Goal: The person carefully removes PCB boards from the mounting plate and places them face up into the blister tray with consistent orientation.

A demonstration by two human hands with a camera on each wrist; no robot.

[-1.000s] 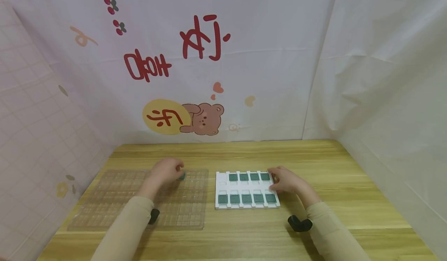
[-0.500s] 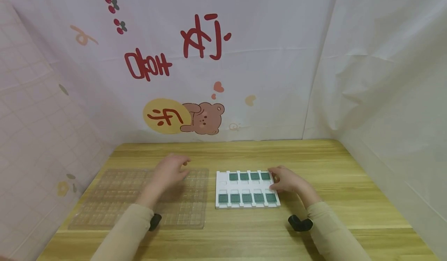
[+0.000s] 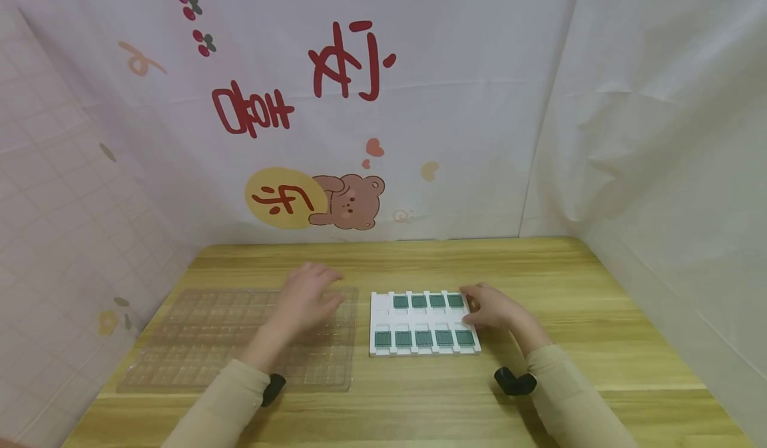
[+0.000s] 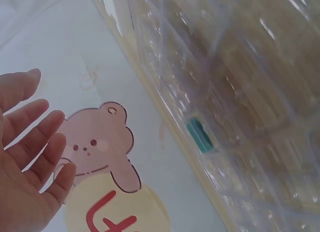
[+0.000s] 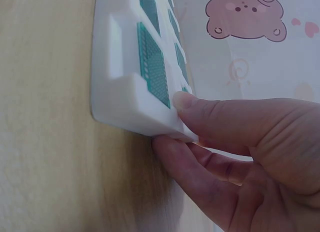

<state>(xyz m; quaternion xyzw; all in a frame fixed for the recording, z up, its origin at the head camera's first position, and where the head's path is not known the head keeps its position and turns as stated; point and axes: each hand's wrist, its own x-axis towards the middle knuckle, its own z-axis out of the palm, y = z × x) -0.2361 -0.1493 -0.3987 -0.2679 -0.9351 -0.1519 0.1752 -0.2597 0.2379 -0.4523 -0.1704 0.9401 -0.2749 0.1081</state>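
Your right hand is gripping the right-hand edge of the white rectangular plastic holder tray, near its far corner. In the right wrist view your thumb is lying on top of the tray's rim and your curled fingers are tucked under its edge, so the hand is pinching the tray. The tray is lying flat on the light wooden table, roughly at its centre. Small green square circuit boards are sitting in the tray's slots: five along the near row and four along the far row, with the far row's leftmost slot showing bare white.

Your left hand is hovering to the left of the white tray, open with its fingers spread and relaxed, holding nothing. It is hanging above the far right corner of a clear plastic gridded compartment tray, which is lying flat just beside the white tray on its left. In the left wrist view, a single green board is sitting in one compartment near the clear tray's edge, apart from your fingers.

Behind both trays, a pale fabric backdrop with red lettering and a cartoon brown bear is hanging at the table's far edge.
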